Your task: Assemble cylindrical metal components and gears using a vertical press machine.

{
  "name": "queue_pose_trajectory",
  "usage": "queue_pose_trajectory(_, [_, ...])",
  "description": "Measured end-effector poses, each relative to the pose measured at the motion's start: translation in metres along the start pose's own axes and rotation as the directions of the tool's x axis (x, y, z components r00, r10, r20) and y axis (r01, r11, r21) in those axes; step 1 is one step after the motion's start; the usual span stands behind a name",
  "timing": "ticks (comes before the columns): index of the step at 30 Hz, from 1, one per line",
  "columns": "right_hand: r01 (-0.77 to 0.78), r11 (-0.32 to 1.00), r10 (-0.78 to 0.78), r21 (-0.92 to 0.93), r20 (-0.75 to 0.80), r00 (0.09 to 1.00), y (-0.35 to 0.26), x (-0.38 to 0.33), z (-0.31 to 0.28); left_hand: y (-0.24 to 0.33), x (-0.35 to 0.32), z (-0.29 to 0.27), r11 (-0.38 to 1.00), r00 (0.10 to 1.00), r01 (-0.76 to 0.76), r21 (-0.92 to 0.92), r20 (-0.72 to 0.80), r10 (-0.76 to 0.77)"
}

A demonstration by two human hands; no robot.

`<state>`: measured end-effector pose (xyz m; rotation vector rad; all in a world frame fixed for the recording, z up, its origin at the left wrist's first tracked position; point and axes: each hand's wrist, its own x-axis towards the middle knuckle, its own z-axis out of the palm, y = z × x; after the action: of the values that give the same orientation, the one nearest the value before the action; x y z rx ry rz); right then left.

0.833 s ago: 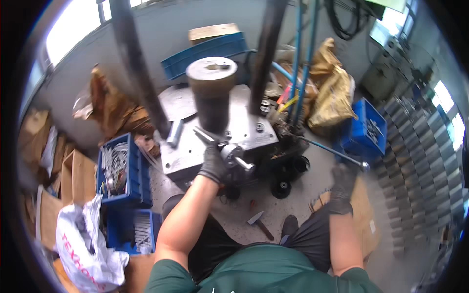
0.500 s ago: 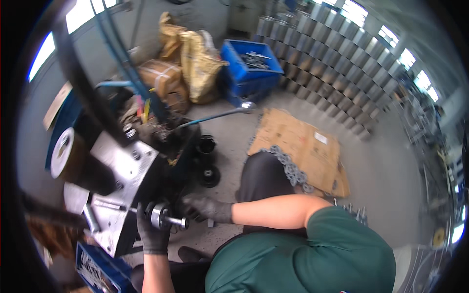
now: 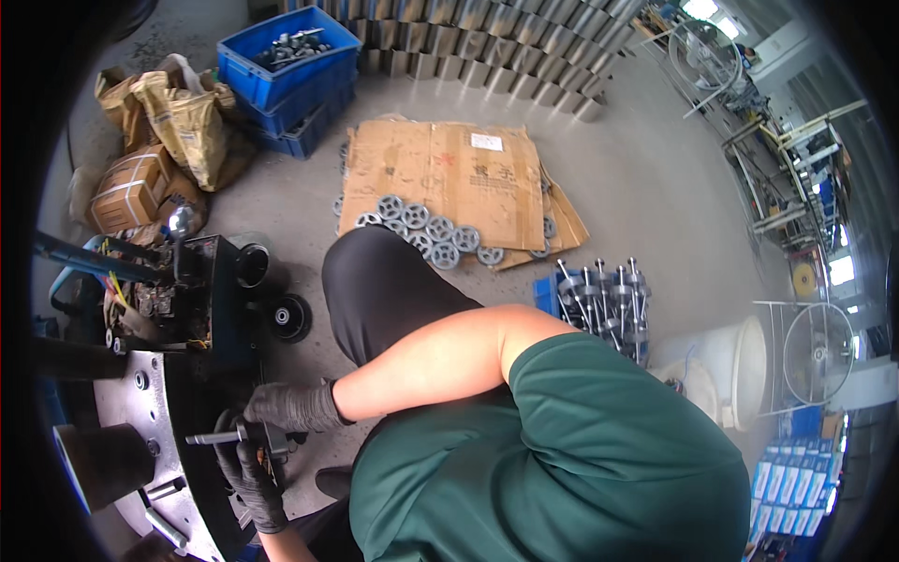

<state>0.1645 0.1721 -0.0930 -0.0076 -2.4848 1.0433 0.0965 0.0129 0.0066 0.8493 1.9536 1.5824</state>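
Note:
My left hand [image 3: 253, 492], in a dark glove, closes round a metal shaft [image 3: 215, 437] from its near side. The shaft's bare end points left toward the metal machine plate [image 3: 131, 398], apart from it. My gloved right hand [image 3: 292, 407] reaches in from the right, its fingers bent over the thicker, darker end of the same piece. Gloves hide most of that end. On the plate's near part lies a loose metal pin [image 3: 166, 527], below a thick dark cylinder [image 3: 103, 464].
Round metal wheels [image 3: 440, 229] rest along a flattened cardboard sheet [image 3: 440, 169] on the floor. Several shafts stand in a blue crate [image 3: 546, 292] at right, near a white bucket [image 3: 749, 365]. Stacked blue bins [image 3: 281, 94] stand far left. A black ring-shaped part [image 3: 286, 317] lies beside the machine.
My view has swung to the right. My right hand has come onto the shaft piece, which my left hand still grips. The shaft's bare end now points left.

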Motion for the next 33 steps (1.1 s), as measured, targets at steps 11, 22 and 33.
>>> queue_pose_trajectory(11, [-0.316, 0.551, 0.439, 0.772, 0.053, 0.897, -0.032, -0.079, -0.327, -0.021, 0.027, 0.009, 0.989, 0.989, 0.085, 0.118, 0.114, -0.099])
queue_pose_trajectory(22, [-0.989, 0.087, 0.961, -0.119, -0.25, 0.114, 0.04, -0.308, -0.518, -0.023, 0.024, 0.039, 0.962, 0.938, 0.272, -0.031, 0.232, -0.258])
queue_pose_trajectory(33, [-0.469, 0.213, 0.915, -0.857, 0.007, 0.404, 0.095, -0.516, -0.489, -0.05, 0.02, 0.031, 0.945, 0.89, 0.291, 0.151, 0.32, -0.325])
